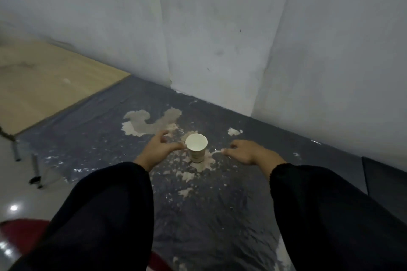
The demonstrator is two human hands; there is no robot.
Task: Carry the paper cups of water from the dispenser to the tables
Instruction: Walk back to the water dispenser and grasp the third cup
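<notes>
A white paper cup [196, 148] stands upright on a table covered with dark, wrinkled plastic sheeting [105, 129] that has torn pale patches. My left hand [157, 149] is just left of the cup, fingers spread, with the thumb tip at or very near the cup's rim. To the right of the cup, a short gap away, my right hand [243, 152] hovers with its fingers loosely curled and holds nothing. Both arms wear dark sleeves. I cannot see whether the cup holds water.
A light wooden table [44, 81] stands at the left, with metal legs [35, 169] below. White wall panels [220, 39] close off the back and right. A dark panel [385, 182] sits at the right edge. Glossy floor and something red [19, 235] lie lower left.
</notes>
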